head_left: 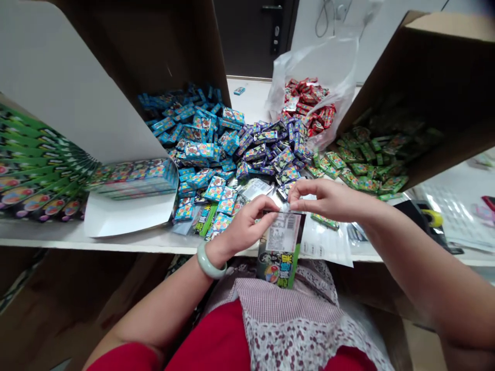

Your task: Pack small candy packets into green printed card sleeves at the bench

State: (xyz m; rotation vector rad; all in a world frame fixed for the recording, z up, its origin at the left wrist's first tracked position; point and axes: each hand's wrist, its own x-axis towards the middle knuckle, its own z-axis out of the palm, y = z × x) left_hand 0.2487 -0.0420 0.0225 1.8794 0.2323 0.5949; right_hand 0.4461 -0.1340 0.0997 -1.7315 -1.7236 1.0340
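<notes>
A black and green printed candy packet (279,263) hangs over the table's front edge, in front of the apron. A white label with a barcode covers its upper part. My left hand (251,222) pinches the packet's top edge between thumb and fingers, a pale bangle on its wrist. Close beside it, my right hand (325,198) has thumb and forefinger pressed together at the top right corner of the packet. Small blue candy boxes (199,149) and purple candy boxes (276,147) lie heaped just beyond both hands.
Tipped cartons stand left (185,46) and right (433,87), the right one holding green candy boxes (371,165). A clear plastic bag (344,67) holds red ones. At left are a white tray (127,221) with stacked boxes and fanned green cards (38,165). A tape dispenser (419,216) sits right.
</notes>
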